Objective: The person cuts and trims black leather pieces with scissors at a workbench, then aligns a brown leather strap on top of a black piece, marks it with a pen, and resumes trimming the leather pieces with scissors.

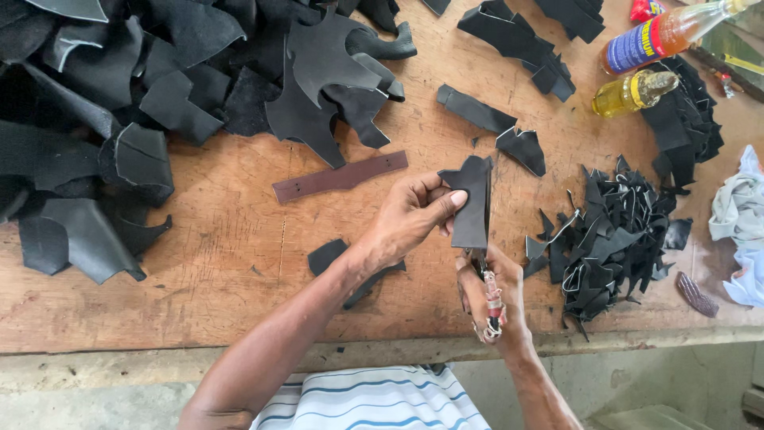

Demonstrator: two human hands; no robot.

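My left hand [410, 216] pinches a black leather piece [471, 203] upright between thumb and fingers, above the wooden table [231, 247]. Just below it, my right hand [489, 299] grips a pair of scissors [491, 299] whose handles are wrapped in tape; the blades point up into the lower edge of the leather piece and are mostly hidden by it. A small black offcut [326, 256] lies on the table under my left forearm.
A big heap of black leather pieces [119, 103] covers the table's left and back. A brown strap [341, 177] lies in the middle. A pile of thin trimmings [613, 239] sits right. Two bottles [637, 91] and cloths [740, 215] are at the far right.
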